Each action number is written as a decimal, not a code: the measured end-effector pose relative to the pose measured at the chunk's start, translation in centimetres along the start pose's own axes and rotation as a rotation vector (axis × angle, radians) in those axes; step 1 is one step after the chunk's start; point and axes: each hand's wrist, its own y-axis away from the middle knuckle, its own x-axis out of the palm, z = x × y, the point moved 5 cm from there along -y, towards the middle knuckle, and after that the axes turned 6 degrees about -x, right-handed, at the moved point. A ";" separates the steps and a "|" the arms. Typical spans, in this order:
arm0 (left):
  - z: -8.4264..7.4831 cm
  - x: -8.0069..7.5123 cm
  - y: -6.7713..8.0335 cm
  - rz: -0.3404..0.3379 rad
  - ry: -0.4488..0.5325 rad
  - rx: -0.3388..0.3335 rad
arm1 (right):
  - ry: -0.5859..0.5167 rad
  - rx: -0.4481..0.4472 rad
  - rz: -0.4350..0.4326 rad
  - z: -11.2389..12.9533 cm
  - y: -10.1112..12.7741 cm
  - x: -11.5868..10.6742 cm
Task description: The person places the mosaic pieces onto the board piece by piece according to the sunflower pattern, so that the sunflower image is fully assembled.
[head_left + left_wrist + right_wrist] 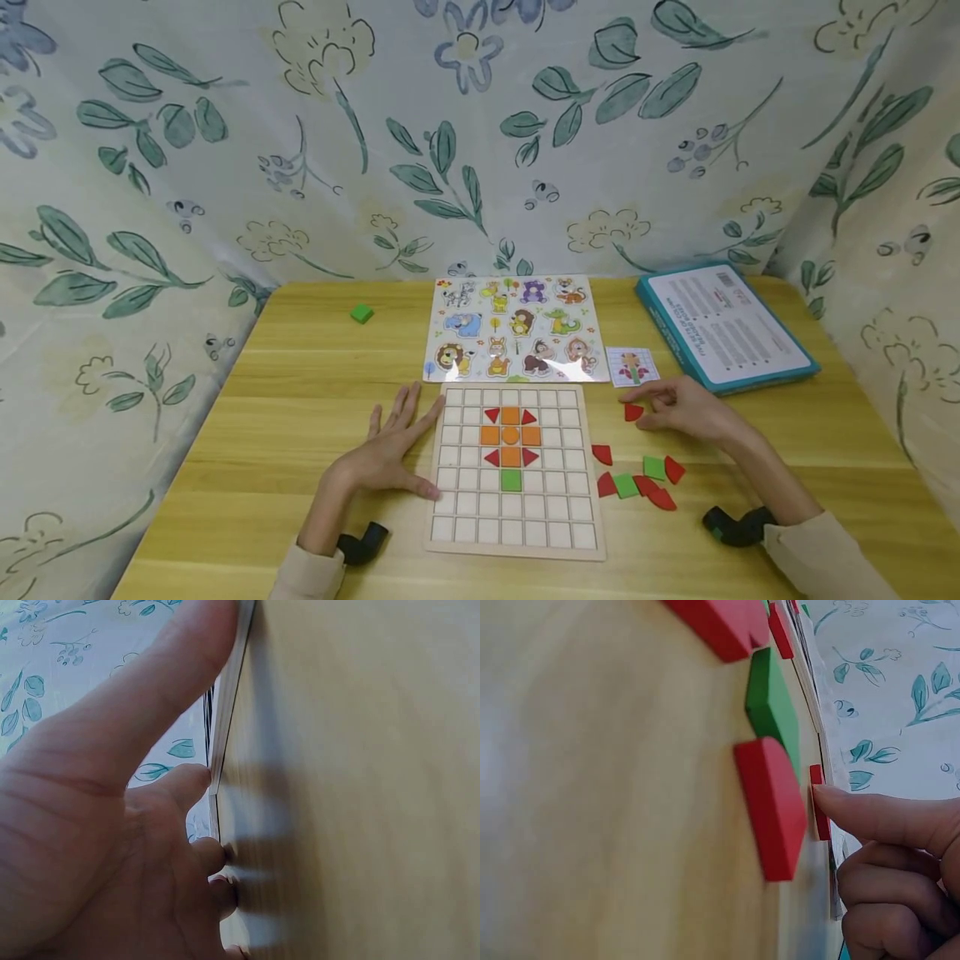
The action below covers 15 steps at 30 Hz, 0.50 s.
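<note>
1. Your left hand (393,454) lies flat on the bench (300,400), fingers straight, thumb touching the grid board (517,533) — holding nothing.
2. Your right hand (686,408) has one fingertip (829,799) on a red piece (633,411) right of the board; the other fingers curl under, gripping nothing.
3. More red and green pieces (637,483) lie nearer you.

Left hand (90,825) flat on wooden table (360,780), thumb against board edge (229,697)
</note>
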 end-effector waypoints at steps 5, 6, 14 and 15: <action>0.0 0.0 0.0 -0.003 -0.006 -0.004 | 0.016 -0.031 0.008 0.1 -0.4 -0.1; 0.0 0.0 0.0 -0.002 -0.004 -0.005 | 0.016 -0.023 0.002 0.1 -0.4 -0.1; 0.2 0.0 0.0 -0.002 -0.007 -0.013 | 0.035 0.037 -0.025 -0.7 0.5 0.1; 0.2 0.1 0.0 -0.002 -0.008 -0.015 | 0.036 0.038 -0.029 -0.7 0.7 0.1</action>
